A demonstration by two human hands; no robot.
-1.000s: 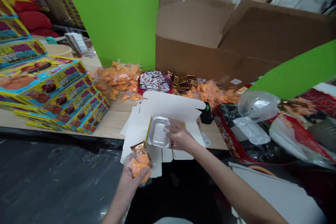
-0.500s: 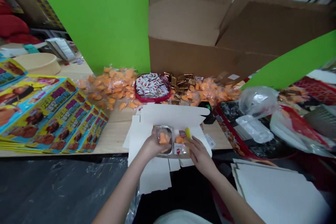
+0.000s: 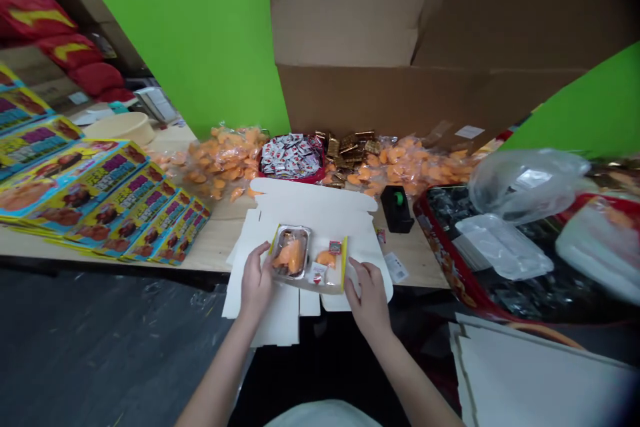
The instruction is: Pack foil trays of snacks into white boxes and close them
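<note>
An unfolded white cardboard box (image 3: 320, 203) with yellow-edged side walls lies in front of me. In its left part sits a foil tray (image 3: 303, 240) holding orange pieces under clear wrap. To the right of the tray are an orange piece (image 3: 327, 258), a small dark red packet (image 3: 335, 247) and a white printed sachet (image 3: 317, 273). My left hand (image 3: 257, 287) is curled at the box's left side wall, fingers against it. My right hand (image 3: 369, 297) holds the right side wall from outside, its fingers bent, thumb and forefinger at the yellow edge.
Stacked printed boxes (image 3: 115, 207) stand at left. Behind are bagged orange pieces (image 3: 230, 153), a basket of sachets (image 3: 293, 159) and gold packets (image 3: 350, 147). A black tape dispenser (image 3: 397, 210), a red-rimmed tray with clear containers (image 3: 505, 247) and flat white cardboard (image 3: 535, 367) are at right.
My left hand has let go of the foil tray, which now rests in the box, and moved to the left side wall. Both side walls now stand raised. The view has shifted.
</note>
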